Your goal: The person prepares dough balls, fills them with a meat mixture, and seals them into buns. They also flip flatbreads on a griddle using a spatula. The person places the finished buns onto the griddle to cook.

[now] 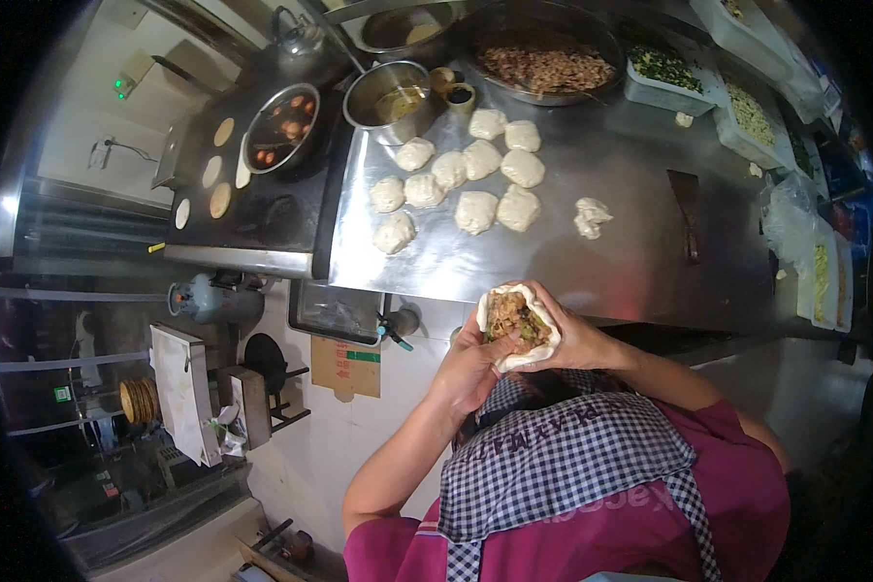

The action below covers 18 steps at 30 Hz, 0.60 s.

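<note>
Between my two hands is a dough wrapper (483,311) with its rim open around a chunky brown and green filling (516,320). My left hand (465,367) grips the wrapper's near left side, its thumb pressing on the filling. From the right, my right hand (571,331) cups the dough; some of its fingers are hidden behind it. Both hands are just off the front edge of the steel table (611,276). Beyond them on the table lie several pale, rounded dough pieces (476,212) and a small torn lump of dough (591,218).
A dark scraper (685,216) lies at right, near tubs of chopped greens (666,69) and pale filling (749,116). Behind are a large pan of meat filling (545,65) and a steel pot of oil (396,102). Left, a griddle (262,225) bears flatbreads (220,200) and an egg bowl (280,131).
</note>
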{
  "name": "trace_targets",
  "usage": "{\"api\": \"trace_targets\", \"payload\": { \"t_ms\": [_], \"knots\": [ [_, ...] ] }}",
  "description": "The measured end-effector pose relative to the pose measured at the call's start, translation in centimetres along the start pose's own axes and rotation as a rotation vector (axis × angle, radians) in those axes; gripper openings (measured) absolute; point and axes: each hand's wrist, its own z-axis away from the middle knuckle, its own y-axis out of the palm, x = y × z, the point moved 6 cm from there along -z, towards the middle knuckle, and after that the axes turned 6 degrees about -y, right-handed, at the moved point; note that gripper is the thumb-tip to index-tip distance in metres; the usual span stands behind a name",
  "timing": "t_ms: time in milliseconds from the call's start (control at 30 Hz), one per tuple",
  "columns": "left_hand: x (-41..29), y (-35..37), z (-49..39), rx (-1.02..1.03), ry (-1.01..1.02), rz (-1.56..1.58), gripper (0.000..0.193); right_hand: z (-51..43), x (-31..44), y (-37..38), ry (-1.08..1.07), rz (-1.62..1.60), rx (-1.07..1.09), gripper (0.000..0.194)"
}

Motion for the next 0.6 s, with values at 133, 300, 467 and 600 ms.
{"api": "trace_targets", "payload": {
  "t_ms": [133,300,467,600],
  "knots": [
    [-3.9,-5.2,3.8,0.045,-0.034,0.000,0.056,-4.3,0.0,6.1,-0.003,0.081,-0.012,0.108],
    [-7.7,-11.0,8.3,0.030,-0.040,-0.118,0.063,-8.7,-1.1,13.6,0.104,-0.008,-0.008,0.109],
    [-9.8,-14.2,10.2,0.044,0.006,-0.159,0.062,-10.7,-0.1,17.3,0.025,0.088,0.003,0.115],
    [-10.9,-15.0,11.2,0.103,-0.009,-0.141,0.063,-11.7,1.3,18.5,-0.056,0.169,-0.020,0.113]
  ]
}}
